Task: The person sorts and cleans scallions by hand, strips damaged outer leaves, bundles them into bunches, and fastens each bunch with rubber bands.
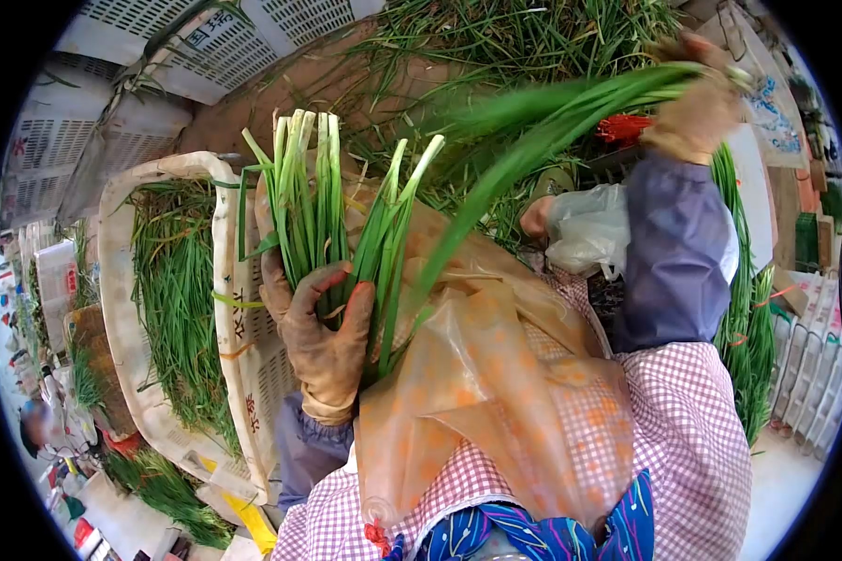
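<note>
your left hand cups an upright bunch beside the crate; your right hand grips loose stalks.
the bunch stands over your plastic apron, pale ends up; the stalks stretch from your raised right hand down towards your lap. both look light: firmer near the pale ends, limp and floppy along the leaves, easily creased, and perhaps slick if damp. take hold just behind the pale ends, firmly enough to stop strands sliding but without crushing them. your left fingers and thumb are curled part-way round the bunch, its stems fanned into two groups. your right fingers seem closed round the stalks, but blur hides exactly how tightly.
</note>
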Demonstrator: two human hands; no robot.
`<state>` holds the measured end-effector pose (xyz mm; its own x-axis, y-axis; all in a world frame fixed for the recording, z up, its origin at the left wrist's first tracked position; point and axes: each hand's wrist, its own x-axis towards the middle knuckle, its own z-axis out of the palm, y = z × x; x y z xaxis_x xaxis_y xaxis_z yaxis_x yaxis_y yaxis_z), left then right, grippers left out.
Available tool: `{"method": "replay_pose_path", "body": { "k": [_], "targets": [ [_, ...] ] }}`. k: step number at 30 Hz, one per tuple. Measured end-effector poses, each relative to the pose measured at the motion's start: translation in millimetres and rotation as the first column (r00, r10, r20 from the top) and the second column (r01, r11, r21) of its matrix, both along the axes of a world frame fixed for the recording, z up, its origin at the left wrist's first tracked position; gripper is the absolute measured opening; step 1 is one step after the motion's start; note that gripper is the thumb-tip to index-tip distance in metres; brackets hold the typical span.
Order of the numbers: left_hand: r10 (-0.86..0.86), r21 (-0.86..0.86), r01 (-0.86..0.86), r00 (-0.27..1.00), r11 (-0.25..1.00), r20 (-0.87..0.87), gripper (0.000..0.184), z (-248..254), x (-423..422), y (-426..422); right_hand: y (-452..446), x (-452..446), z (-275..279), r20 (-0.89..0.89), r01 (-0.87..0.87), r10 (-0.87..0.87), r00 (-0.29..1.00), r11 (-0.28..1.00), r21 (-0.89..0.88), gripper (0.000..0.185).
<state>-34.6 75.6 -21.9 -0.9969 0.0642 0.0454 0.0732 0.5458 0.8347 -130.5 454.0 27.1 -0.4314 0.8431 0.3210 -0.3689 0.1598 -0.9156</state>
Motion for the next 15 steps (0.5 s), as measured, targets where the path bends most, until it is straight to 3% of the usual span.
{"method": "replay_pose_path", "body": {
  "k": [1,3,4,5,6,7,8,9,10,11,13,15],
  "targets": [
    [0.005,0.006,-0.005,1.000,1.000,-0.009,0.022,-2,-1,2,12,6,9,-0.159,0.082,-0.059,0.986,0.987,0.139,0.022],
    [0.017,0.033,-0.016,0.999,0.999,-0.031,0.019,-5,-4,5,21,17,2,0.048,-0.036,0.022,0.999,0.954,0.299,0.016],
    [0.017,0.040,-0.016,0.999,0.999,-0.036,0.018,-5,-5,6,6,18,-6,0.295,-0.233,0.094,0.951,0.846,0.480,0.016],
    [0.017,0.047,-0.015,0.999,0.999,-0.041,0.018,-4,-5,7,-11,14,-33,0.393,-0.480,0.320,0.862,0.767,0.427,0.014],
    [0.049,0.084,-0.051,0.999,0.995,0.022,0.016,-3,-4,8,-28,10,-60,0.485,-0.691,0.512,0.709,0.640,0.334,0.013],
    [0.081,0.118,-0.091,0.993,0.989,0.086,0.014,-1,-4,10,-65,16,-62,0.682,-0.779,0.597,0.422,0.623,-0.063,0.020],
    [0.079,0.111,-0.089,0.993,0.990,0.085,0.014,1,-4,12,-96,20,-81,0.639,-0.739,0.645,0.419,0.651,-0.172,0.019],
    [0.085,0.095,-0.091,0.994,0.991,0.063,0.013,3,-4,13,-114,20,-75,0.503,-0.636,0.835,0.224,0.517,-0.574,0.020],
    [0.094,0.077,-0.097,0.995,0.992,0.043,0.012,5,-3,12,-127,21,-90,0.230,-0.569,0.943,0.242,0.329,-0.754,0.021],
    [0.100,0.064,-0.103,0.994,0.993,0.045,0.012,4,-3,10,-138,23,-97,0.036,-0.536,0.945,0.325,0.215,-0.816,0.017],
    [0.047,-0.004,-0.048,0.993,0.999,-0.112,0.012,-2,-5,6,-151,19,-99,0.053,-0.452,0.929,0.367,0.227,-0.863,0.014],
    [0.086,0.020,-0.085,0.994,0.996,-0.070,0.013,-7,-5,4,-150,19,-102,0.012,-0.479,0.934,0.356,0.194,-0.856,0.013]
  ]
}}
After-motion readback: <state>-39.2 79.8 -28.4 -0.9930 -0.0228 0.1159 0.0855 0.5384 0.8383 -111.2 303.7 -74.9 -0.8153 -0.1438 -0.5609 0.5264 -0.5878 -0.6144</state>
